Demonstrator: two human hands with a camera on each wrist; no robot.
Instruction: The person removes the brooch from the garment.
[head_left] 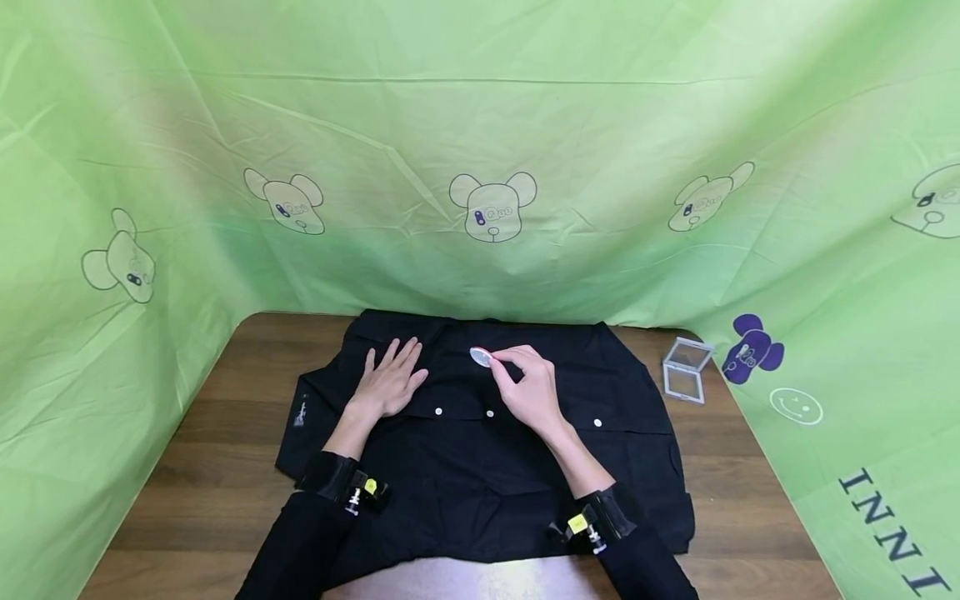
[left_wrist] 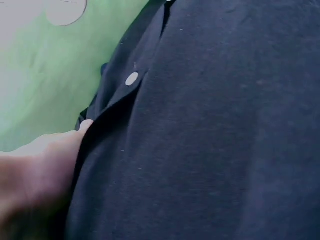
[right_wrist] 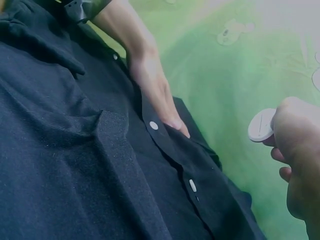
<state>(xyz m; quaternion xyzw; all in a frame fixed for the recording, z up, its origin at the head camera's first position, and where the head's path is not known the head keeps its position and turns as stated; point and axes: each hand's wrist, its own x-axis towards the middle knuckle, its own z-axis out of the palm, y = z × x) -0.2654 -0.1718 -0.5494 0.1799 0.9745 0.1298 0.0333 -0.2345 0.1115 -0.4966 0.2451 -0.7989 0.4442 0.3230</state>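
One white disc [head_left: 480,357] pinched over a dark garment [head_left: 487,467]

Visibility: part of the white disc is covered by the right hand [head_left: 531,390], and its underside is hidden. In the left wrist view, a fold of the dark garment conceals part of the left hand [head_left: 387,386]. In the right wrist view, the frame edge cuts off the right hand. Small lettering at the garment's left end is illegible. Two sleeves [head_left: 296,546] cross the garment's near edge and mask portions of it.

Hands: the left hand rests on the garment's far left part, fingers straight and spread, gripping nothing. The right hand pinches the disc between thumb and forefinger over the garment's far middle, beyond its row of white buttons [head_left: 490,413].

Edges: the garment's far edge runs close to the green cloth [head_left: 487,108]. Wooden table [head_left: 738,500] shows left and right of the garment, giving room sideways. A hinged clear case [head_left: 667,377] sits unfolded just beside the garment's right edge.
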